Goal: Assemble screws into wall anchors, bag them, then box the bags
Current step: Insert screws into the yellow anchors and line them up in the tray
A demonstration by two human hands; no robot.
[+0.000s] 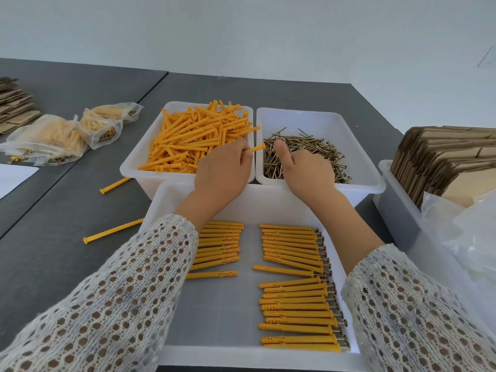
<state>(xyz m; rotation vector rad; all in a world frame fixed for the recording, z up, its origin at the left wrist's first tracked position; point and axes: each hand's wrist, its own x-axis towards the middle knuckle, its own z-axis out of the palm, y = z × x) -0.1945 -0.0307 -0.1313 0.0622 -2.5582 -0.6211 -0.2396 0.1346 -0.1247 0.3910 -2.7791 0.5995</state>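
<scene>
I see long orange wall anchors (198, 135), ribbed toward one end and flared at the other, piled loose in a white bin (134, 167) at the back left of the grey table (48, 251). The white bin beside it (362, 167) holds a heap of thin brass-coloured screws (303, 154). Nearest me, a white tray (241, 355) carries finished anchors (292, 299) laid in neat rows, screw heads poking out at their right ends.

My left hand (224, 171) is curled around one anchor (257, 147), whose end sticks out to the right over the gap between the bins. My right hand (306, 170) rests in the screw bin, thumb raised, fingers bent down into the screws; I cannot tell whether they have one pinched.

Filled clear bags (53, 140) lie on the far left, flat cardboard (442, 157) stands in a bin on the right, and two stray anchors (112, 230) lie on the table. I can read no writing anywhere.
</scene>
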